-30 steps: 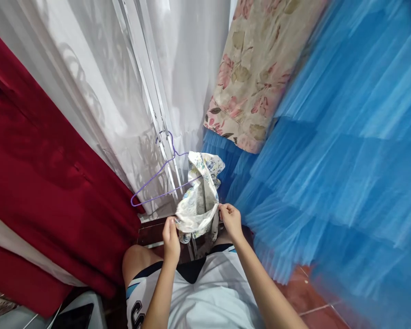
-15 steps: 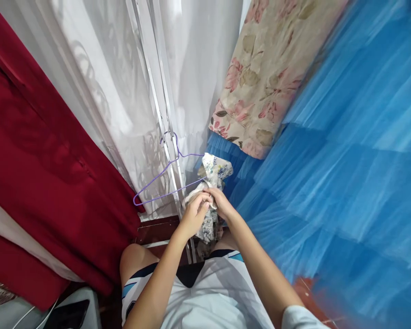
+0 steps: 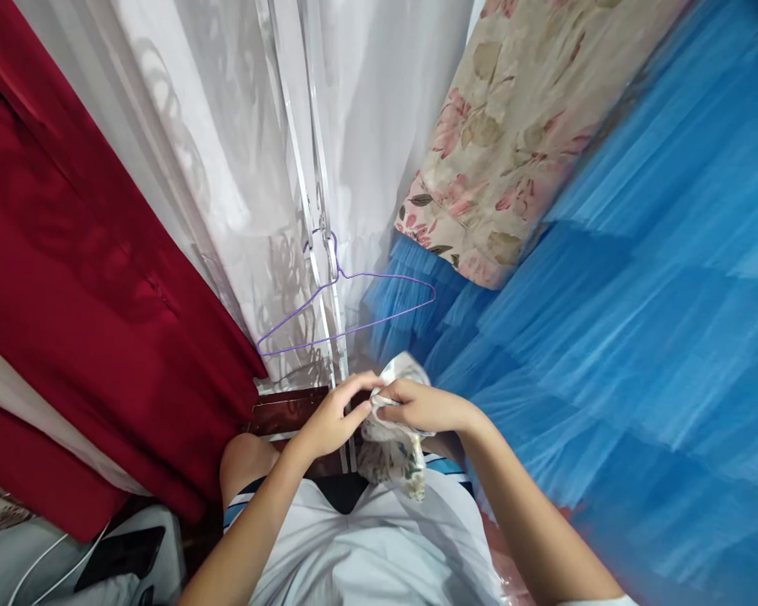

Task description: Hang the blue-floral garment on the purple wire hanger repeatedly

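Note:
My right hand [image 3: 426, 408] is closed on a bunched white garment [image 3: 395, 463] with a small dark and yellowish print. The cloth hangs from the fingers over my lap, and part of it sticks up above the hand. My left hand [image 3: 338, 417] is at the garment's left side, thumb and fingers apart, fingertips close to the cloth and to my right fingers. Whether they touch it is hard to tell. Just beyond both hands, a bare purple hanger [image 3: 296, 345] is hooked on a white metal frame [image 3: 319, 194].
White curtains [image 3: 379, 109] hang behind the frame, with a dark red cloth [image 3: 101, 278] at left. Floral fabric [image 3: 473, 168] and a blue layered tulle skirt [image 3: 637, 337] hang at right. A dark phone-like object [image 3: 123, 555] and white cable lie on a grey surface at lower left.
The garment has come off the purple hanger and moved down toward my lap in my right hand. My left hand has loosened its fingers and shifted slightly left.

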`<state>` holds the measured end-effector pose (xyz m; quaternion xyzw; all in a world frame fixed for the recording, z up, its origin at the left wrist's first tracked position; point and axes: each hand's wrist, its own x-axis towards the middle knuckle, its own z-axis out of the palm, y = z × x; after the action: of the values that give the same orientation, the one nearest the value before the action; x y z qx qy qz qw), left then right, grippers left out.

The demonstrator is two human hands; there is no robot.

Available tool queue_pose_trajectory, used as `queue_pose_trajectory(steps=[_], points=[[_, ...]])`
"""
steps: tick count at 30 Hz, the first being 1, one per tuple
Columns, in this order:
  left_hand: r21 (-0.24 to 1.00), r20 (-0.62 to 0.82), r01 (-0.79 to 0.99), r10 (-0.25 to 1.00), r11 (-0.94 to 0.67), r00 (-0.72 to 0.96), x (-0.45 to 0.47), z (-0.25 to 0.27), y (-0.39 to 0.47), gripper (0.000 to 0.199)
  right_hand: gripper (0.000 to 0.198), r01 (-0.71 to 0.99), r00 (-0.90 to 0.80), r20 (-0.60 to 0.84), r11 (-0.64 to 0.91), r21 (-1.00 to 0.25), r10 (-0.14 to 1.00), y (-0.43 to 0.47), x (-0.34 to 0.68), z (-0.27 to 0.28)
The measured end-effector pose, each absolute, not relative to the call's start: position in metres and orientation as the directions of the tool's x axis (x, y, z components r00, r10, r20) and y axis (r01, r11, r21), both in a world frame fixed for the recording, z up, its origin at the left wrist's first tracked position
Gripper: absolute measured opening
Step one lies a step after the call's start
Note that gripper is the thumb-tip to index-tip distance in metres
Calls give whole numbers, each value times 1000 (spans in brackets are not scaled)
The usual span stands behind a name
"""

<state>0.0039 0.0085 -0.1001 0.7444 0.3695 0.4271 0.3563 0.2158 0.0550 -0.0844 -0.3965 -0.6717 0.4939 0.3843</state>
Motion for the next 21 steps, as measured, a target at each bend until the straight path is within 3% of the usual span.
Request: queue_pose_trajectory(steps=[3,5,8,13,17,21], points=[[884,257,243,848,-400,463,-2,-104,-7,30,9,261,-735,32,327,-908,677,39,215,-56],[866,228,323,876,-382,426,-14,-119,-12,35,14,322,-787,4,416,-850,616,35,218,-40],[771,181,509,898,-383,402,-47,-145,-11,36,16,395,-757,1,459,-796,654,38,226,-29],[507,126,765,912,-398,390,-127,-157,4,31,16,499,-687,2,473,-726,727,63,233,-39],[259,325,918,922,-299,209,-181,-124,17,30,42,511,-594,80,452,-731,801,84,220,-51],[135,478,950,859,-280,185,-200,-78,27,35,69,507,-464,218,459,-729,859,107,204,-53]])
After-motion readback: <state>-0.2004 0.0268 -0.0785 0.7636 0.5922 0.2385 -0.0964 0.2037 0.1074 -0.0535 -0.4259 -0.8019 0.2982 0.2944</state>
